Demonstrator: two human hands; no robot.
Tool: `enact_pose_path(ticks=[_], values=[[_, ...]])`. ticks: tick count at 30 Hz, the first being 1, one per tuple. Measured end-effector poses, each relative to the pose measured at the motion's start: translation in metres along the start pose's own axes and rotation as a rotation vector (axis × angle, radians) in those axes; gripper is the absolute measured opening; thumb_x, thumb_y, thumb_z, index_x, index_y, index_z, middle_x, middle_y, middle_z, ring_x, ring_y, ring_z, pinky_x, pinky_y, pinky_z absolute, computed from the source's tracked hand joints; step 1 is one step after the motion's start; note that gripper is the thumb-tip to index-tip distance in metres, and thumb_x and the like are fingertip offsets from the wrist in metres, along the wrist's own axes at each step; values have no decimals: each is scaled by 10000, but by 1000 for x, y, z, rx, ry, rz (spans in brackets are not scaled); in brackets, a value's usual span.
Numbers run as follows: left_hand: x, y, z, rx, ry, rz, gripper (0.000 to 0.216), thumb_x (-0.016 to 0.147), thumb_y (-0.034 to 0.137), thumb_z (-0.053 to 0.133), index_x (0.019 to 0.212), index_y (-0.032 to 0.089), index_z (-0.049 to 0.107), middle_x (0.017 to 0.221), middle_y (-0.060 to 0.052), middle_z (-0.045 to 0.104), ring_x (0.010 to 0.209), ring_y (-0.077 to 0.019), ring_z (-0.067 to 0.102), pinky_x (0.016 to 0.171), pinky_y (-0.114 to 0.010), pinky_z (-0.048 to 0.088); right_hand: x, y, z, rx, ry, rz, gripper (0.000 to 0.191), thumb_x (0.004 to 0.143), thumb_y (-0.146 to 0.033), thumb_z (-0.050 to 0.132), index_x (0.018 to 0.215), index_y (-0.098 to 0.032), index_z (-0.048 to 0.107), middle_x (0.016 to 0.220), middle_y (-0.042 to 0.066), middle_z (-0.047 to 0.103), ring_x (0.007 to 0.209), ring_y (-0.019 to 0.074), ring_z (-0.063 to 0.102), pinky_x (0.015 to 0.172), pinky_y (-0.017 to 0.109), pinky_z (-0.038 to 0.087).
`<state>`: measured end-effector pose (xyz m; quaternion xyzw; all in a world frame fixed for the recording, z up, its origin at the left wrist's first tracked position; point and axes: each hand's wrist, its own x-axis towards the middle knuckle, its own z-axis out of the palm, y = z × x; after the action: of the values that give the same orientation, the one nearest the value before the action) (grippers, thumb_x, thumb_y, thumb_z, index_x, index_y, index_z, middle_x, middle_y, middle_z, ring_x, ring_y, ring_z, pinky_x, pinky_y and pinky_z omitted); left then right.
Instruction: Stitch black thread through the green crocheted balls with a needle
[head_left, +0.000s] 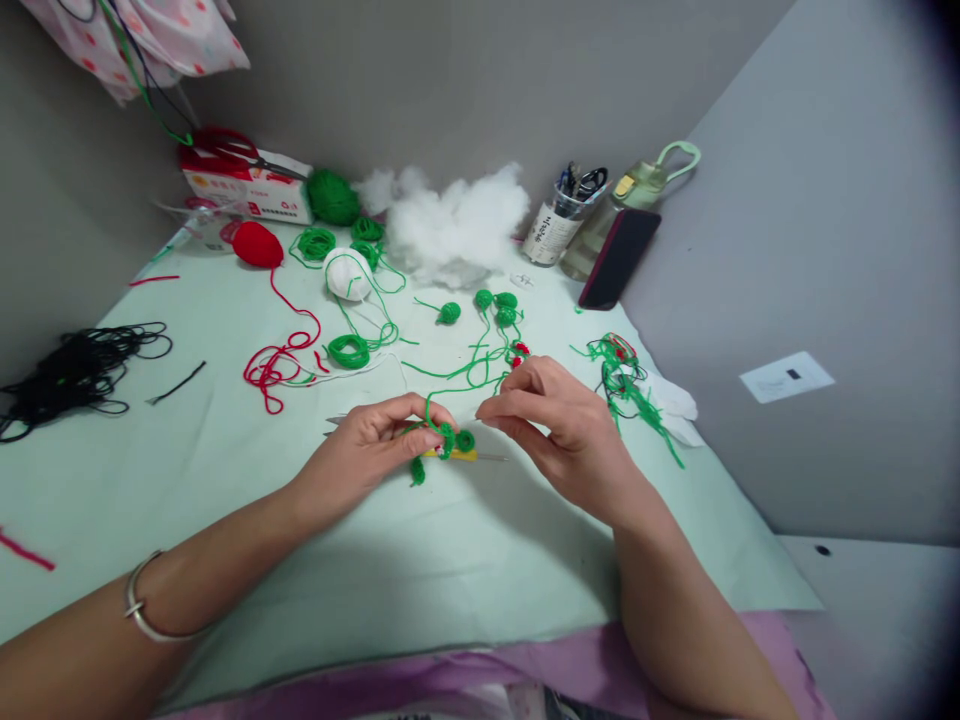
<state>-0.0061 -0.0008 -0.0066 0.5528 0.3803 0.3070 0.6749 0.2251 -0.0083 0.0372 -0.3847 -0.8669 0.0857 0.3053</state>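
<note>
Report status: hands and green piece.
Left hand pinching green piece. Right hand beside it, grip unclear. Yellow hook just beneath. Loose yarn behind.

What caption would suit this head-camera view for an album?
Left hand pinches small green crocheted pieces; right hand hovers beside, above a yarn-strewn table.

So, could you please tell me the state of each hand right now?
Left hand: shut on the green crochet piece.
Right hand: pinched shut; on what, cannot tell.

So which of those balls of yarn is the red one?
The red ball, far left in front of the printed box. The green ball sits further back by the wall; the white ball lies to its right.
</note>
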Motion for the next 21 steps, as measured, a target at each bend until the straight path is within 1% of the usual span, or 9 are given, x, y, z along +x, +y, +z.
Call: enact_pose_path(ticks=[7,12,17,21], values=[[-1,2,1,0,11,1,167,889,356,668,932,196,683,838,-14,639,708,-143,501,651,-253,387,-2,1,0,18,-20,16,181,990,-121,541,942,-219,685,846,40,580,809,157,561,677,304,458],[0,2,2,-8,14,-3,167,886,358,677,922,195,687,812,-4,636,662,-129,483,632,-249,379,-1,-1,-2,15,-18,19,185,991,-119,537,932,-219,680,841,38,569,803,156,559,679,305,460],[0,-1,0,-30,-5,-1,154,896,355,684,935,206,691,838,5,640,698,-123,491,656,-241,383,-1,-2,1,43,-23,18,177,987,-113,540,936,-209,681,841,39,567,794,151,556,665,293,456],[1,-1,0,-34,-20,1,161,896,361,687,945,207,686,811,18,625,607,-97,427,576,-233,338,-1,-2,5,116,-28,51,176,985,-115,542,956,-211,686,844,38,570,803,154,556,692,301,465]])
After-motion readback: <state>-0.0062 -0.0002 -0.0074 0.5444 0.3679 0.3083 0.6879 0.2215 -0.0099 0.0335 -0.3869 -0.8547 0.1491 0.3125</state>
